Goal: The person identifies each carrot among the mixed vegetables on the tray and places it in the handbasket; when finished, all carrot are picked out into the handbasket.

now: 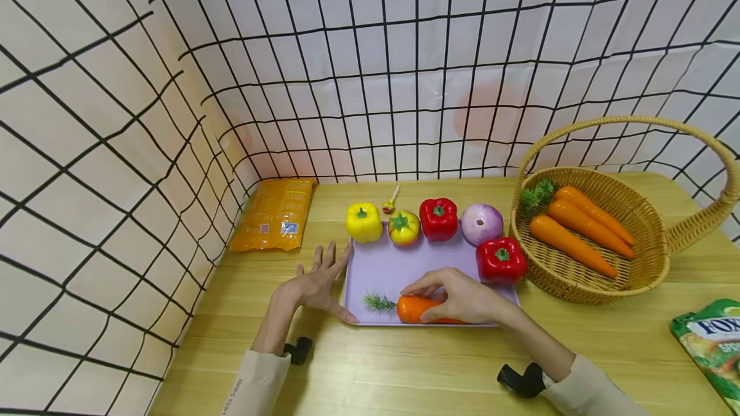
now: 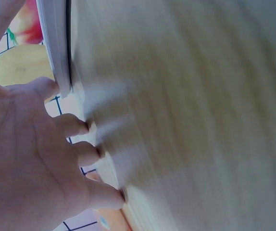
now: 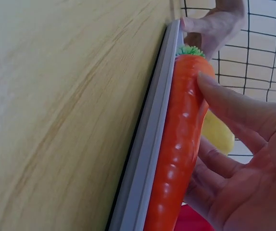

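Note:
Along the front rim of a lilac tray [image 1: 405, 268] lies an orange carrot [image 1: 409, 309] with a feathery green top pointing left. My right hand [image 1: 462, 295] grips it, thumb on the near side and fingers on the far side, as the right wrist view shows. Spread wide, my left hand [image 1: 315, 286] touches the tray's left edge, its other fingertips on the wood. At the tray's back edge are a yellow bell pepper [image 1: 364, 226], a yellow-red tomato [image 1: 403, 235], a red bell pepper [image 1: 438, 220] and a purple onion [image 1: 482, 226]. Another red bell pepper [image 1: 500, 264] sits at the right edge.
A wicker basket [image 1: 590, 297] with a tall handle stands right of the tray, holding several carrots [image 1: 586, 226]. An orange packet [image 1: 272, 214] lies back left, a lollipop [image 1: 390, 204] behind the tray. A green packet [image 1: 713, 345] is at the far right. Grid-patterned walls enclose the table.

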Available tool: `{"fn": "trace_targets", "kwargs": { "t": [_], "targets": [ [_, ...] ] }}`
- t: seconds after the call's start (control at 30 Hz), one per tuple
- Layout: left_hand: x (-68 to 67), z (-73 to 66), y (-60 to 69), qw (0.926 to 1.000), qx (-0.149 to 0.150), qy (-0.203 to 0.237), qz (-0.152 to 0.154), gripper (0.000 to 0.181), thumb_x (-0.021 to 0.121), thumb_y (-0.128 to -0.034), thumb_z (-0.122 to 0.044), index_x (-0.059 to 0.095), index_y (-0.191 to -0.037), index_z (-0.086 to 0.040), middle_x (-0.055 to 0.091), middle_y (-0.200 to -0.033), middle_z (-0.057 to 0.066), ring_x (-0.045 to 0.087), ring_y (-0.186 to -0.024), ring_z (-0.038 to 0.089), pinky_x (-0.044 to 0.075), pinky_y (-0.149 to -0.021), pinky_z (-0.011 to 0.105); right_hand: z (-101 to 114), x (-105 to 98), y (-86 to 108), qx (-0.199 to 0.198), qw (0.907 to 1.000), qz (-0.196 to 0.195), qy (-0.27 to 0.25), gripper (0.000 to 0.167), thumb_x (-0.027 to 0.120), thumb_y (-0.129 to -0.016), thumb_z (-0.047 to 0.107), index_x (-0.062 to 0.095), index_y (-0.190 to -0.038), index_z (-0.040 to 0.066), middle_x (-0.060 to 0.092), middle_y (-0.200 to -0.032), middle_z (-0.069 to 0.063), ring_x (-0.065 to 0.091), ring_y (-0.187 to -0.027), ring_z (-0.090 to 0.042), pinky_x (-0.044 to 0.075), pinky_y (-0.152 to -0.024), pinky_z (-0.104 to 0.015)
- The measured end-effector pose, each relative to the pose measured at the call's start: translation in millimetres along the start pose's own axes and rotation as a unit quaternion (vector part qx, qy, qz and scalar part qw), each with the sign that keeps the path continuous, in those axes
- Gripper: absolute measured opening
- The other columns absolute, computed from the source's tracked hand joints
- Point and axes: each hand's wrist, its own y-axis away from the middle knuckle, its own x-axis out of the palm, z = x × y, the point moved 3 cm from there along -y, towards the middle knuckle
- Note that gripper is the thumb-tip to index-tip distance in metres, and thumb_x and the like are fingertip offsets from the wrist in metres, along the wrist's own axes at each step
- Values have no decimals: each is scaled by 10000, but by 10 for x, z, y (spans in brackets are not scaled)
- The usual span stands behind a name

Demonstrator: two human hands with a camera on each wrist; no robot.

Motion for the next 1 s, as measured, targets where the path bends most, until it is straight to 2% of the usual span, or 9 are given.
{"fn": "trace_targets", "kwargs": {
  "t": [0.27,0.57,1.0],
  "targets": [
    [-6,0,-14,10000,17,-43,-7,1454,918,-679,-584,-99,-1665,-254,-226,-1699,215,-180,-1574,476,-7,-1190,810,-15,-10,-9,-20,10000,75,-54,410,832,-878,160,747,-1278,140,761,-1248,-42,686,-1070,-178,582,-905,-239],
    [-11,-3,-12,10000,16,-30,2,1454,919,-679,-583,-100,-1664,-259,-228,-1698,215,-189,-1573,470,-23,-1192,805,11,-30,-15,-63,9997,220,-52,417,823,-884,146,740,-1292,119,756,-1270,-65,703,-1114,-222,612,-958,-344],
    [-8,13,-11,10000,55,58,-8,1449,913,-680,-595,-94,-1666,-258,-228,-1699,217,-187,-1574,471,-11,-1187,815,45,-25,-12,-73,9997,215,104,403,822,-886,156,750,-1282,146,762,-1230,-30,698,-1073,-191,608,-940,-343]
  ]
}}
